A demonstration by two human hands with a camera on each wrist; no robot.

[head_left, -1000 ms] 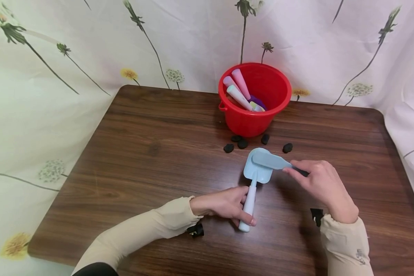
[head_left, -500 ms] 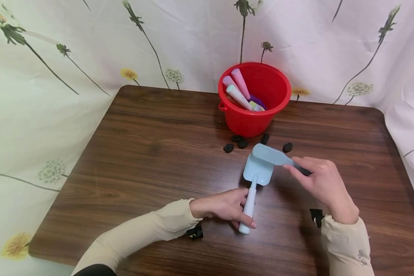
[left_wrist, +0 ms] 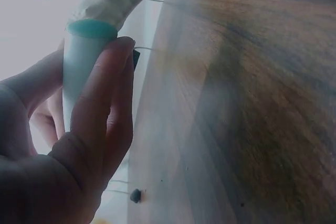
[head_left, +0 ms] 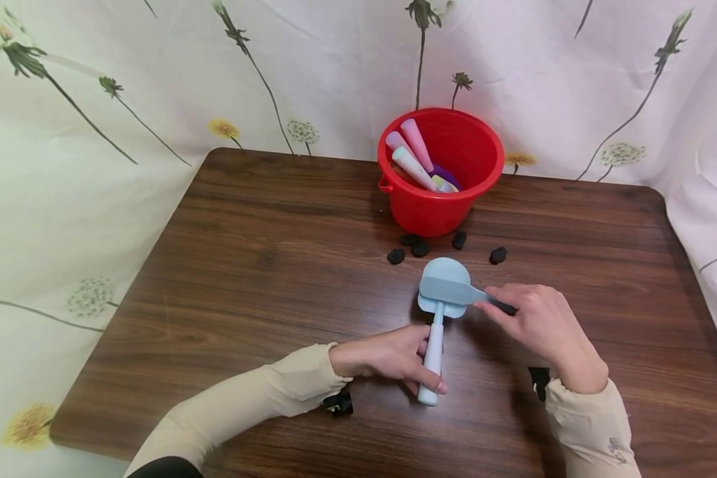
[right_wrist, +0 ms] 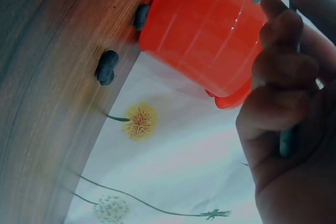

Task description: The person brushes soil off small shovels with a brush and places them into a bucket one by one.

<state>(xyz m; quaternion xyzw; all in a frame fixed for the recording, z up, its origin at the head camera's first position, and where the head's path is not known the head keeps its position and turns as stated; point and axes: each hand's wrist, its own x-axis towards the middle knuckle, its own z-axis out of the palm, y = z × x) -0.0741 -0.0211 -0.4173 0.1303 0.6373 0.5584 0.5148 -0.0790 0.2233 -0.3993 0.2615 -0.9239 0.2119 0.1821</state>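
My left hand (head_left: 394, 358) grips the pale handle of a light blue toy shovel (head_left: 448, 267) in the head view; the handle's teal end shows in the left wrist view beside the fingers (left_wrist: 107, 87). My right hand (head_left: 538, 322) holds a flat blue-grey spatula (head_left: 448, 290) by its dark handle. Its blade lies crosswise over the middle of the shovel's head and hides part of it; whether the two touch I cannot tell. In the right wrist view, curled fingers (right_wrist: 286, 69) wrap the spatula's handle.
Behind the shovel stands a red bucket (head_left: 430, 216) with several pastel-handled tools (head_left: 415, 169) inside. Several small black stones (head_left: 420, 249) lie on the brown wooden table (head_left: 263, 265) before it. A flower-print cloth (head_left: 346, 79) hangs behind the table.
The spatula has moved from the shovel's far edge back toward me, with the right hand shifting left and nearer. My left hand and the shovel have barely moved.
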